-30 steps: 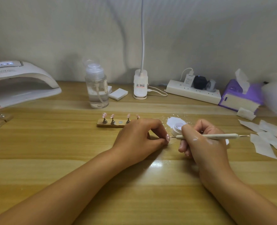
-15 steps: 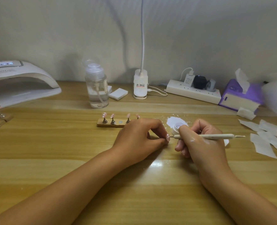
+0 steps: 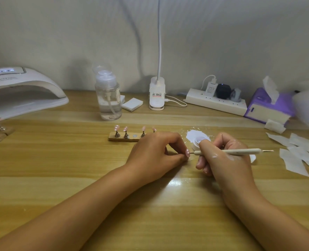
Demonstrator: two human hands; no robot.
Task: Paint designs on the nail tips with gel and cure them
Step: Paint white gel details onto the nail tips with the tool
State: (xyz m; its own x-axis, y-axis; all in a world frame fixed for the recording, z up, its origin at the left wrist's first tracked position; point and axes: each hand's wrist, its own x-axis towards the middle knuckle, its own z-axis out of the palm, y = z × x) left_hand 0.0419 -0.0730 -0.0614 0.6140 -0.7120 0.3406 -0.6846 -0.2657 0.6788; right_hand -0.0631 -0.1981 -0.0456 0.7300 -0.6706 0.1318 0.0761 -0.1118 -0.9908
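Pinching 1 pink nail tip (image 3: 187,153) between curled fingers of left hand (image 3: 157,153), low over centre of wooden table (image 3: 77,169). Gripping dotting tool (image 3: 228,151) pen-fashion in right hand (image 3: 222,160), metal point at the tip; contact not determinable. Noted behind left hand: wooden holder (image 3: 122,139) carrying 4 further tips. Behind right hand: white gel pot (image 3: 195,144). Far left: curing lamp (image 3: 23,91), display lit.

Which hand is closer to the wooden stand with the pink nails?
Left. The left hand, pinching a nail tip, sits just in front of the right end of the wooden stand. The right hand, holding the dotting tool, is farther right.
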